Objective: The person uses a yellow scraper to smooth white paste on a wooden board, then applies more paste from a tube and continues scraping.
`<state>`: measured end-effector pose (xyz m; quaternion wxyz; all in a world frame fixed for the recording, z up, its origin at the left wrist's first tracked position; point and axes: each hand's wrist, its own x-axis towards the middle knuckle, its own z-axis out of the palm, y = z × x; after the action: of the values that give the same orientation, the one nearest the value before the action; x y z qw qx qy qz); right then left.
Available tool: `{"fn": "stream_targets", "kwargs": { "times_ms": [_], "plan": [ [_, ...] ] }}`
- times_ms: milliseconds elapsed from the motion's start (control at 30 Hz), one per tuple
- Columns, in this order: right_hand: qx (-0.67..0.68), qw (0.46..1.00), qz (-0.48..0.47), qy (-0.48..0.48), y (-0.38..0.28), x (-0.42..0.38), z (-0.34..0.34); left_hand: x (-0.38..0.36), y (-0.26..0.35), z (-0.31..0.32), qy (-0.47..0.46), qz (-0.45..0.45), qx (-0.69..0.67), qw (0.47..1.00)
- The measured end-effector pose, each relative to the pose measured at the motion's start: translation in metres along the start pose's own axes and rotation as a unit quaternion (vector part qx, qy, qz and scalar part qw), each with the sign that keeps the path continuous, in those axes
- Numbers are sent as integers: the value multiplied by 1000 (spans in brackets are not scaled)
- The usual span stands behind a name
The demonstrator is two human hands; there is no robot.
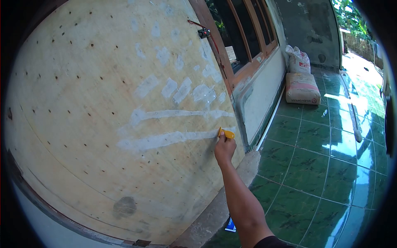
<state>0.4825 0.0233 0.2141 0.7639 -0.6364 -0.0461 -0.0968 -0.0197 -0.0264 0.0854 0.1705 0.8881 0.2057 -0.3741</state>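
My right hand (225, 149) is closed around a yellow putty knife (229, 134). The blade side rests against a wooden panel (91, 136), at the right end of a long white putty streak (165, 139). Just above runs a second white streak (178, 113), and higher up several short patches of white filler (182, 90) mark the panel. Rows of small dark spots cover its left part. My left hand is out of view.
A blue-and-white package (230, 225) lies on the floor beside my forearm. Green tiles (306, 173) stretch right. Two sacks (303, 89) stand by the wall, near a white pipe (271, 120). A wood-framed window (248, 70) and a small device with red wire (204, 33) are above.
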Motion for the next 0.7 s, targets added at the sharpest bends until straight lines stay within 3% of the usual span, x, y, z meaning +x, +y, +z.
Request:
{"fn": "stream_targets", "kwargs": {
  "times_ms": [233,367,433,467,500,567,700],
  "plan": [
    [56,992,-49,-102,-152,-103,-5,2,-36,26,82,61,23,995],
    [58,969,-230,-69,-213,-182,15,8,-55,39,135,94,7,986],
    [95,950,-279,-101,-241,-221,15,7,-50,30,137,91,7,986],
    [127,938,-268,-176,-259,-239,5,7,-41,23,124,81,18,989],
    [158,920,-256,-249,-274,-257,-6,8,-32,19,112,73,28,991],
    [220,790,-348,-454,-282,-291,-15,22,-29,26,160,98,24,982],
    [155,642,-618,-427,-254,-268,-46,8,-1,-5,176,190,-76,963]
  ]
}}
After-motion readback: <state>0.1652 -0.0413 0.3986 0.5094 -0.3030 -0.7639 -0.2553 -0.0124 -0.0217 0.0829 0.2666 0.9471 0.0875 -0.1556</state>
